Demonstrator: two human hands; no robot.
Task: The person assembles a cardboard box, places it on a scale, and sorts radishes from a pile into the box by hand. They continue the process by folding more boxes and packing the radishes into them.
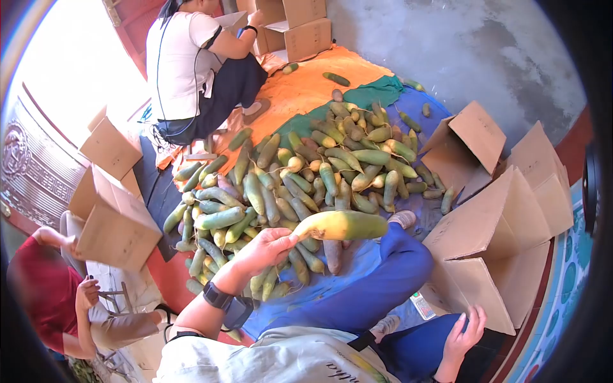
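the step in hand appears to be singling out one radish and looking it over or carrying it, though which of the two cannot be told. the left hand has its grip closed on the thin tip at the yellow end, so the radish lies roughly level in the air, its green end toward the right, above the near edge of the heap and beside the raised knee. the right hand is slack and bare, fingers loosely bent, over the lap and near the open box. the thick end has no support, so the next move seems to call for a firm pinch or the right hand beneath it, and, if it goes sideways, a path clear of the knee and the box flaps.
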